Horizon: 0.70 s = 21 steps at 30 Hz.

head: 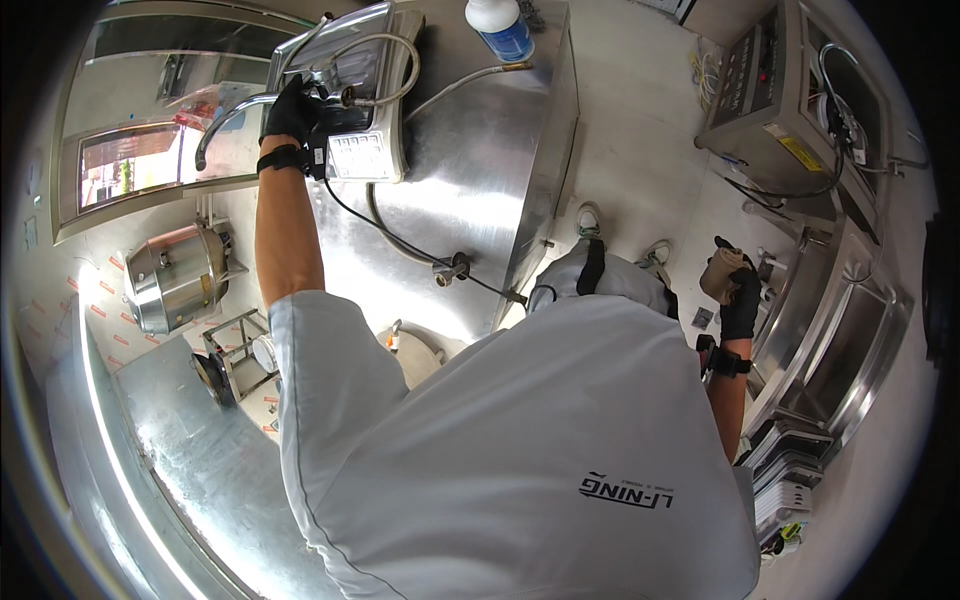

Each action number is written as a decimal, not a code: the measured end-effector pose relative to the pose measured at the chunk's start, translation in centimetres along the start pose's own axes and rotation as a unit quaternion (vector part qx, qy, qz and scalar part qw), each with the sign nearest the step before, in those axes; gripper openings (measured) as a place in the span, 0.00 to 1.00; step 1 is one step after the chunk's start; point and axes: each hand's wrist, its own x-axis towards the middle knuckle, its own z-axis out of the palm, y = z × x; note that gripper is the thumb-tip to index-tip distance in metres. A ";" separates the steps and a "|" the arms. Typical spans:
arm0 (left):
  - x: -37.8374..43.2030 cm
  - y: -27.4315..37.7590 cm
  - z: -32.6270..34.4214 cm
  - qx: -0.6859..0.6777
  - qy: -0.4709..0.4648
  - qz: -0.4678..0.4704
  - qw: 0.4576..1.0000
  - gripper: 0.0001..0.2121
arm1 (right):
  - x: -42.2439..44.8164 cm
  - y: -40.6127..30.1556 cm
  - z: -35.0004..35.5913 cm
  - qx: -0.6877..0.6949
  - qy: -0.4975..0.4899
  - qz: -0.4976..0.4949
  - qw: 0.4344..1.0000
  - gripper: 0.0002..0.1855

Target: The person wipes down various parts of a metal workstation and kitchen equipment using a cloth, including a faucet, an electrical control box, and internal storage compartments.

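My left hand [291, 112], in a black glove, grips a chrome faucet [231, 112] by its body, where a braided hose [414, 71] loops off. The faucet lies over a countertop weighing scale [360, 157] with a clear cover, its curved spout pointing left. My right hand [739, 296], also gloved in black, is far off at the right and holds a folded brown cloth [720, 274]. Another hose with a brass end [517, 67] rests on the steel worktop [472, 150]. A metal valve fitting [450, 270] lies near that worktop's lower edge.
A white bottle with a blue label [502, 34] stands at the worktop's far end. A steel machine with a control panel [757, 82] is at upper right, above a steel sink [847, 360] and stacked trays [784, 480]. A steel drum [176, 277] is at left. A black cable crosses the worktop.
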 end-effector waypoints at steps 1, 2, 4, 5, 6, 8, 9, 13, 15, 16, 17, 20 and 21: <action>-0.3 0.0 0.3 0.054 -0.016 -0.032 0.998 0.13 | 0.0 -0.1 0.1 -0.004 -0.003 0.000 1.000 0.23; 0.1 -0.1 0.4 0.054 -0.017 -0.033 0.998 0.13 | 0.1 0.0 0.0 -0.007 -0.003 0.000 1.000 0.23; 0.6 -0.1 0.0 0.118 0.037 -0.059 0.991 0.16 | 0.9 0.6 -0.9 0.049 -0.013 0.034 0.998 0.24; 0.8 -0.2 -0.3 0.117 0.038 -0.059 0.991 0.16 | 1.3 0.9 -1.3 0.107 -0.019 0.068 0.992 0.24; 1.1 -0.3 -0.9 0.111 0.045 -0.053 0.991 0.17 | 1.3 0.6 -0.9 0.107 -0.021 0.069 0.992 0.24; 1.7 -0.3 -2.0 0.105 0.054 -0.046 0.992 0.19 | 1.3 0.0 -0.1 0.109 -0.032 0.072 0.991 0.26; 1.9 -0.2 -1.9 0.160 0.066 -0.028 0.985 0.19 | 1.4 0.1 -0.3 0.109 -0.031 0.072 0.991 0.26; 0.8 -0.1 -0.2 0.295 0.117 0.001 0.948 0.22 | 1.5 0.1 -0.4 0.088 -0.003 0.066 0.994 0.27; 1.3 -0.4 -0.5 0.322 0.125 0.022 0.938 0.23 | 1.5 -0.1 -0.1 0.087 -0.002 0.065 0.994 0.27; 1.3 -0.4 -0.5 0.349 0.133 0.044 0.927 0.24 | 1.6 -0.3 0.1 0.097 -0.015 0.075 0.992 0.26; 1.3 -0.5 -0.5 0.349 0.132 0.045 0.927 0.24 | 1.7 -0.4 0.2 0.106 -0.026 0.085 0.990 0.25; 1.4 -1.3 -0.8 0.411 0.173 0.058 0.893 0.24 | 2.2 0.4 -0.9 0.112 0.005 0.066 0.992 0.21; 1.7 -0.7 -4.8 0.411 0.192 0.060 0.889 0.24 | 3.1 0.9 -1.1 0.115 -0.013 0.073 0.991 0.21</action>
